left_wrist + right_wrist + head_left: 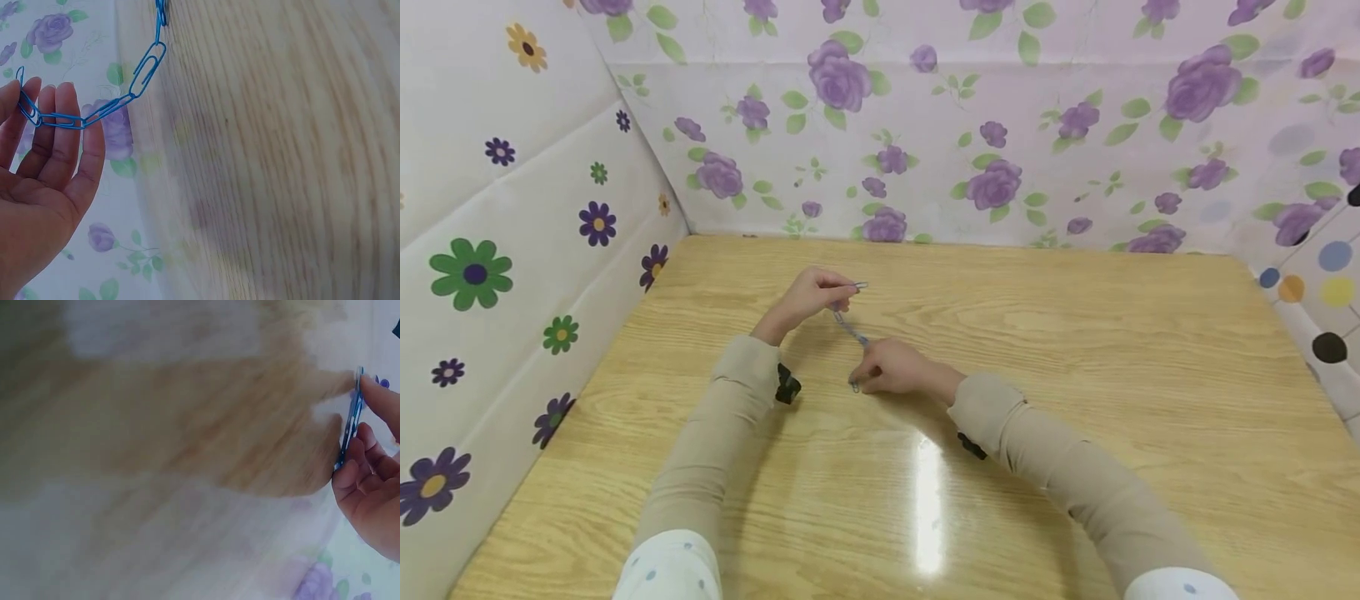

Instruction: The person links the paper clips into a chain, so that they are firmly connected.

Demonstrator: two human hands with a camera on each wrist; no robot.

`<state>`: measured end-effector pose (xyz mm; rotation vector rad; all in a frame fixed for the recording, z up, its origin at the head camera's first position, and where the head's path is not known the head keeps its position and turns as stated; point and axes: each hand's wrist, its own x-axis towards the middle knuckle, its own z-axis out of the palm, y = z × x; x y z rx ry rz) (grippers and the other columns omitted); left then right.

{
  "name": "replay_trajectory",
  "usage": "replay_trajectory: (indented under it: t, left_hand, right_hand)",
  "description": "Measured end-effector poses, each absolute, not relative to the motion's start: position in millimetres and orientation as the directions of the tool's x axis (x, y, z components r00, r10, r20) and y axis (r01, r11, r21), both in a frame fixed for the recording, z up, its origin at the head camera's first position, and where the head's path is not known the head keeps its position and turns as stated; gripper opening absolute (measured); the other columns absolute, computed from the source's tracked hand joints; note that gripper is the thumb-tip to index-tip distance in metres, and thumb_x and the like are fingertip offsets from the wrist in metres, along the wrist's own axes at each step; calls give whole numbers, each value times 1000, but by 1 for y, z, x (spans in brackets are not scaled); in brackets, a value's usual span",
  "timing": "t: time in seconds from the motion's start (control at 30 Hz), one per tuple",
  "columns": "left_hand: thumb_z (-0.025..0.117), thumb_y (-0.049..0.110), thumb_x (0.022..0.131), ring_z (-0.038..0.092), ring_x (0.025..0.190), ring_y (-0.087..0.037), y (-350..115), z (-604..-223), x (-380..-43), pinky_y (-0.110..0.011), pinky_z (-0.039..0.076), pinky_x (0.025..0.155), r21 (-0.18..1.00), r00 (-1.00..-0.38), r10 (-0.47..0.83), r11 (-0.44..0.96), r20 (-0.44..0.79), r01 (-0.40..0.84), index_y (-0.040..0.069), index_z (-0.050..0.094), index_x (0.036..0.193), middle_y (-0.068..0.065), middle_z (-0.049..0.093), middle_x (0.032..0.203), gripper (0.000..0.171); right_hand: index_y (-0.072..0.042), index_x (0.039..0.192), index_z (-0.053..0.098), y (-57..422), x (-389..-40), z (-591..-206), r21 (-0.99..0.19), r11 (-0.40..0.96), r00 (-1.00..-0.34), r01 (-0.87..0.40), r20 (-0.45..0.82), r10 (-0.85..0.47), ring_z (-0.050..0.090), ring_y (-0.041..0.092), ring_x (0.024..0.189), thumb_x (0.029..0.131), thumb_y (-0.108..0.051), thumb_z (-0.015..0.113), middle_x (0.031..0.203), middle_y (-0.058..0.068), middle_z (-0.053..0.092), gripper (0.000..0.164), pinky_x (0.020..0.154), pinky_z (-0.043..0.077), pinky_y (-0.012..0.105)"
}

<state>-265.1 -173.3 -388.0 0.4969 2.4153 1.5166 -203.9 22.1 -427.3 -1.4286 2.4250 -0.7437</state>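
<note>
A chain of blue paper clips hangs between my two hands above the wooden table. My left hand pinches the end clip between thumb and forefinger, and its other fingers lie loosely behind the first links. In the left wrist view, several linked clips run up and to the right out of frame. My right hand, lower and nearer to me, grips the other end of the chain; a clip end pokes out below its fingertips. In the right wrist view the blue clips lie bunched along the thumb and fingertips.
The wood-grain table spreads around both hands, with a bright light reflection near the front. A purple-rose cloth wall stands at the back and a flowered one on the left. Dark wrist cameras sit under both sleeves.
</note>
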Motion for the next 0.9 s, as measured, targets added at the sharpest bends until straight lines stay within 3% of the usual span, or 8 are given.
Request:
replay_trajectory:
  t: [0.27, 0.5, 0.63, 0.9]
  left_hand:
    - [59, 18, 90, 59, 74, -27, -168, -387, -259, -39, 49, 75, 913, -912, 410, 383, -28, 144, -12, 61, 104, -14, 63, 76, 33]
    - [58, 15, 90, 59, 78, -33, -159, -383, -245, -38, 50, 74, 909, -893, 445, 393, -59, 136, -10, 62, 105, -28, 61, 86, 30]
    - [57, 15, 91, 60, 75, -30, -155, -382, -235, -36, 50, 72, 899, -875, 480, 408, -64, 158, -9, 63, 105, -28, 61, 86, 29]
    - [58, 12, 90, 60, 70, -26, -139, -383, -222, -43, 49, 72, 912, -835, 547, 366, -49, 186, -11, 64, 101, -30, 61, 83, 26]
  right_hand:
    - [-10, 95, 73, 40, -196, -425, -484, 416, -497, -770, 46, -867, 41, 7, 65, 79, -11, 69, 76, -2, 58, 17, 59, 36, 18]
    - [-11, 99, 72, 74, -186, -426, -483, 460, -527, -745, 3, -850, 37, 5, 61, 80, -13, 69, 71, -6, 51, 19, 55, 33, 17]
    - [-11, 98, 72, 95, -180, -424, -501, 470, -544, -727, 3, -839, 37, 4, 61, 80, -11, 70, 72, -6, 52, 19, 54, 34, 18]
    - [-10, 89, 74, 116, -179, -425, -526, 438, -532, -729, 33, -846, 49, 5, 69, 78, -9, 71, 75, -6, 56, 12, 64, 44, 20]
